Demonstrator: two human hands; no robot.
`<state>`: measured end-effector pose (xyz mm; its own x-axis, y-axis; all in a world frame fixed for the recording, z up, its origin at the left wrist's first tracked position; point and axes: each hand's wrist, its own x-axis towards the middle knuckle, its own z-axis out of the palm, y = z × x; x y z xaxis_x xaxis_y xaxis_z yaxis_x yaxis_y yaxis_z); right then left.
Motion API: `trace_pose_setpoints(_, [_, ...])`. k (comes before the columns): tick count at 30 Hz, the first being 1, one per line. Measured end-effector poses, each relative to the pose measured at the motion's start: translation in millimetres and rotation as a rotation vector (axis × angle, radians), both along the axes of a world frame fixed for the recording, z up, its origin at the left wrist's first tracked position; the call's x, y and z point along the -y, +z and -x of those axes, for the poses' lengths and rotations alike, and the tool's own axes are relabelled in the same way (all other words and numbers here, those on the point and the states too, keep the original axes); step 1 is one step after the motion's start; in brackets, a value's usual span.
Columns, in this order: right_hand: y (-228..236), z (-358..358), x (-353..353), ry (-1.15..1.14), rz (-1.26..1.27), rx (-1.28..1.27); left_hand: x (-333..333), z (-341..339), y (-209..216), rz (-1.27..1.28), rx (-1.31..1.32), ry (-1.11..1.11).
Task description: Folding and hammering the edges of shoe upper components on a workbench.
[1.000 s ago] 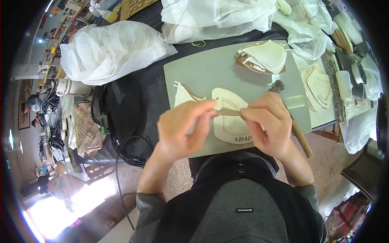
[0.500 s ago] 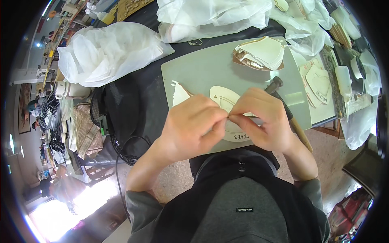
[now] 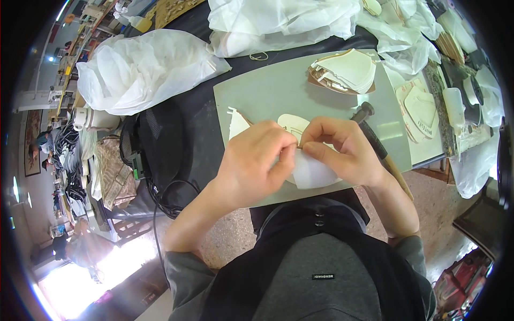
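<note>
My left hand [image 3: 257,163] and my right hand [image 3: 342,147] meet over the near edge of a grey work mat [image 3: 267,91]. Both pinch a flat cream shoe-insole piece [image 3: 313,174], its rounded lower part showing below my fingers and its top end [image 3: 293,124] showing above them. A small white cut piece [image 3: 235,124] lies just left of my left hand. A hammer [image 3: 375,142] with a dark head and wooden handle lies right behind my right hand.
A stack of cream insole pieces [image 3: 345,72] sits at the mat's far right. More pieces [image 3: 420,109] lie to the right. Clear plastic bags [image 3: 139,67] fill the left and back. A black bag and cable [image 3: 160,155] lie left of the mat.
My hands have come together over the insole piece; the left one moved right to meet the right. The piece, lying flat a second ago, is now mostly covered and gripped by both.
</note>
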<state>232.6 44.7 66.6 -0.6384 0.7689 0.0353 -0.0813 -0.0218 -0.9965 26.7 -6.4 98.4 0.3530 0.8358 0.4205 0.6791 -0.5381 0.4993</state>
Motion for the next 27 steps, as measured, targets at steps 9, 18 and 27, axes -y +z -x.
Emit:
trace_pose_setpoints(9, [1, 7, 10, 0.076, -0.208, 0.236, 4, 38, -1, 0.607, 0.428, 0.002])
trace_pose_setpoints(18, [-26, -11, 20, -0.081, -0.11, 0.101, -51, 125, -37, 0.49, -0.12, 0.216])
trace_pose_setpoints(27, [-27, -65, 27, -0.39, -0.117, 0.207, -23, 90, -68, 0.332, -0.421, -0.138])
